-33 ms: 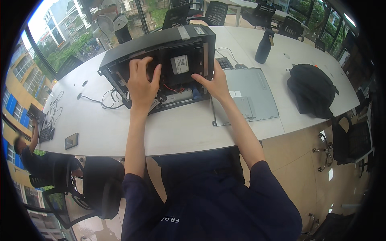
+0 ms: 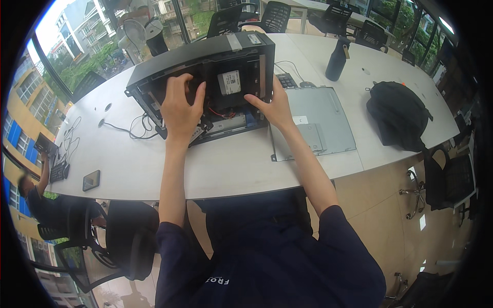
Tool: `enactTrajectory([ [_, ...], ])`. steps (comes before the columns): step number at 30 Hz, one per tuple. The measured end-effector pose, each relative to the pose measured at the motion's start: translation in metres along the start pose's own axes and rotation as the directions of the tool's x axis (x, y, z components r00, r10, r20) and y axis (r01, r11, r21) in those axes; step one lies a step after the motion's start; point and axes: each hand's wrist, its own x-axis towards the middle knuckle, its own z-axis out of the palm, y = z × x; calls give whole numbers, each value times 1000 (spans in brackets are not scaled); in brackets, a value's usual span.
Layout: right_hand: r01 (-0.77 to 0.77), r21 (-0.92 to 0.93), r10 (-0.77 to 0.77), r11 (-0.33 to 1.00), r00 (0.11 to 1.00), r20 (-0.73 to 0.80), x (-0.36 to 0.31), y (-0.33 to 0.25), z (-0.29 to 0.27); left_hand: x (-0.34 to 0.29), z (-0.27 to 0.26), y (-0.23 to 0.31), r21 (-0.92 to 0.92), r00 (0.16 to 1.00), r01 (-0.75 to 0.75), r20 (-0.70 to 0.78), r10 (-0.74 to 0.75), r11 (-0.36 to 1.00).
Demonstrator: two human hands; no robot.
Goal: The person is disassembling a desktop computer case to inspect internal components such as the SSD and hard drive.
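A black desktop computer case point(image 2: 179, 57) stands on its edge on the white table, its open side facing me. Inside it are a drive with a white label point(image 2: 229, 82), red wires point(image 2: 220, 111) and a silvery metal part point(image 2: 229, 123). My left hand point(image 2: 181, 110) reaches into the left half of the case, fingers curled and thumb raised; whatever they pinch is hidden in the dark interior. My right hand point(image 2: 277, 105) grips the case's right edge, thumb on the inner side and fingers behind. A grey metal side panel point(image 2: 334, 115) lies flat beside the case, under my right forearm.
On the white table point(image 2: 236, 177) are a dark bottle point(image 2: 337, 60), a black backpack point(image 2: 398, 115), a keyboard point(image 2: 286, 80), a phone point(image 2: 91, 180) and loose cables point(image 2: 134, 134). Another person point(image 2: 37, 197) sits at the far left. Office chairs point(image 2: 452, 177) stand around.
My left hand's fingers have shifted very slightly to the left inside the case. My right hand and the case hold still.
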Motion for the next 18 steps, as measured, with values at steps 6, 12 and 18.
enactTrajectory([
  [6, 60, -43, -59, 997, 998, 2, 5, 1, 3, 4, 4, -7, 24, 982, 87, 168, -90, 996],
  [12, 132, -27, -133, 991, 991, -2, 4, 9, 6, 7, 13, -6, 37, 982, 10, 188, -17, 999],
  [18, 87, -85, -89, 993, 996, -16, 0, -6, 8, 11, 12, -3, 20, 974, -21, 225, 16, 1000],
])
